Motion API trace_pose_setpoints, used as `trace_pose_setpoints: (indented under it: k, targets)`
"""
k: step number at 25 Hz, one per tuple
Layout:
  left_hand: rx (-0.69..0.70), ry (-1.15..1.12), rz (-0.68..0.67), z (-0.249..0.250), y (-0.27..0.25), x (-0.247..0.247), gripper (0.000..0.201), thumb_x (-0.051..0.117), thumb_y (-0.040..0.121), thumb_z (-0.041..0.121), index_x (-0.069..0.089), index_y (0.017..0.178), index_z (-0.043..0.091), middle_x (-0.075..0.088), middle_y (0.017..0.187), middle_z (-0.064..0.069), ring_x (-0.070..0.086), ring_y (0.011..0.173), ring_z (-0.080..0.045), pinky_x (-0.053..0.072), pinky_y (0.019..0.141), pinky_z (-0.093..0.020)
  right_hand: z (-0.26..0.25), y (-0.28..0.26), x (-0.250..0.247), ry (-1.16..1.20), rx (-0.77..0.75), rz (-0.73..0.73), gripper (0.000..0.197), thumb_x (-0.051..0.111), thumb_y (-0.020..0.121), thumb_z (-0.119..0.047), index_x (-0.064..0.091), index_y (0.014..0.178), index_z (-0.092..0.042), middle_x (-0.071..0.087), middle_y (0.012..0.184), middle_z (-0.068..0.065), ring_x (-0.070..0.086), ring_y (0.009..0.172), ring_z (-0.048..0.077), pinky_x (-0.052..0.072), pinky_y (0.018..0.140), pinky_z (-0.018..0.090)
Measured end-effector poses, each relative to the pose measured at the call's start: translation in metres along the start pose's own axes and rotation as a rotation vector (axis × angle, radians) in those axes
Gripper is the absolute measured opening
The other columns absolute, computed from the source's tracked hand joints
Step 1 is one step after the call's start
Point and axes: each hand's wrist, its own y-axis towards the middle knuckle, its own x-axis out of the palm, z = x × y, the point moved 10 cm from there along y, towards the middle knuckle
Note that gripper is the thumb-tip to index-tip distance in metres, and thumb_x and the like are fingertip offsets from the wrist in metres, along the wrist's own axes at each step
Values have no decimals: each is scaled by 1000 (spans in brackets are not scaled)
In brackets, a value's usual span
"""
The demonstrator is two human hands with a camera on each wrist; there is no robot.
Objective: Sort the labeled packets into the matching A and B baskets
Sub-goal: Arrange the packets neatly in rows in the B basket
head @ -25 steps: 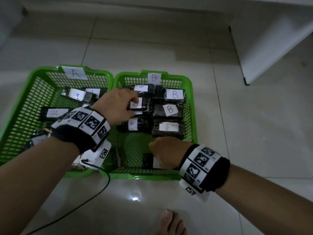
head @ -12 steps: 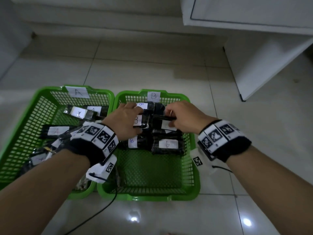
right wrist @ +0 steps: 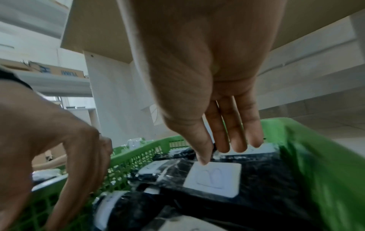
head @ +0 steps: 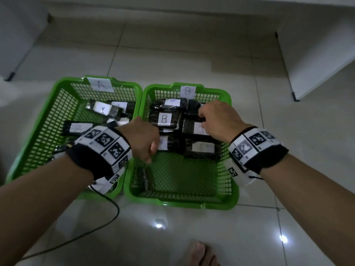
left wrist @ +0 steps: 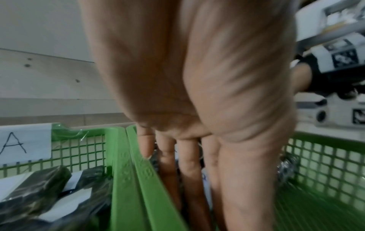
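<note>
Two green mesh baskets stand side by side on the floor: basket A point(head: 57, 121) on the left and basket B point(head: 182, 204) on the right, each with a paper letter on its far wall. Dark packets labelled A point(head: 78, 128) lie in basket A. Several packets labelled B point(head: 164, 120) lie in the back half of basket B. My left hand point(head: 149, 156) hangs over basket B's left rim with straight fingers point(left wrist: 168, 156) pointing down, holding nothing. My right hand point(right wrist: 215, 154) touches a B packet point(right wrist: 215, 176) at the back right with its thumb tip and fingertips.
The front half of basket B shows bare mesh point(head: 182, 175). A white cabinet point(head: 317, 54) stands at the right on the tiled floor. A black cable point(head: 96, 229) runs from my left wrist across the floor, and a bare foot point(head: 201, 254) is at the bottom edge.
My right hand went from basket B's front edge to the back right stack of packets. My left hand drew back from the middle B packets to the basket's left rim.
</note>
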Motion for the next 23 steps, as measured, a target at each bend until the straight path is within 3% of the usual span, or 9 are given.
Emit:
trace_pose_setpoints:
  k: [2,4,8,11,13,15,18,20,23]
  targets:
    - [19,123,-172,5,-3,24,46,82,71,44,70,114,31,64,111,18,53,103,-7,24,90,-30,-12,-7,-3,28,-15,40,7,70,88,-13,71,95,-9,66,95,11,64,89,33,49,71,36]
    - [40,241,-213,13,-3,37,56,83,69,48,66,120,34,61,113,17,49,113,-13,18,84,-31,-25,-15,3,52,-33,29,10,70,90,-20,71,98,-13,67,96,8,65,89,30,52,75,37]
    - [80,196,-192,29,-4,45,40,76,77,50,73,111,28,67,107,13,46,112,-18,13,74,-31,-39,-28,26,82,-54,-90,19,72,90,-27,72,107,-18,69,100,5,66,94,28,56,83,41]
    - [43,-74,-51,15,-3,20,38,57,93,53,74,100,19,70,95,4,60,95,-17,38,89,-32,-32,-32,31,232,-44,-157,24,77,85,-20,74,109,-21,72,101,-1,68,93,21,56,85,37]
    - [-42,-352,64,-4,-3,-3,39,46,101,46,67,103,13,66,94,-1,62,89,-18,49,80,-33,-32,-35,29,310,-79,-201,37,80,79,-11,73,113,-22,72,103,-6,66,88,13,56,78,30]
    - [-109,-497,198,-18,-3,-25,36,39,104,42,60,100,13,61,90,1,58,82,-16,45,67,-28,-33,-35,20,401,-109,-177,62,87,70,-11,65,127,-21,68,107,-11,64,87,9,51,70,21]
    - [-183,-636,314,-30,-3,-39,40,36,105,42,61,97,12,65,86,-3,61,81,-19,43,69,-26,-30,-33,6,631,-86,-53,94,93,65,-17,47,146,-27,68,115,-7,69,88,8,59,79,33]
    - [-210,-740,351,-35,-1,-41,44,36,105,43,63,94,10,68,83,-4,65,80,-21,45,72,-25,-29,-31,-3,700,-103,45,92,92,69,-17,45,148,-29,68,117,-7,69,90,6,60,83,35]
    - [-198,-814,371,-35,0,-43,48,35,105,43,64,87,10,68,78,-2,63,73,-17,44,70,-25,-31,-29,-15,667,-155,152,88,91,72,-25,47,149,-27,59,134,-6,59,115,7,51,101,30]
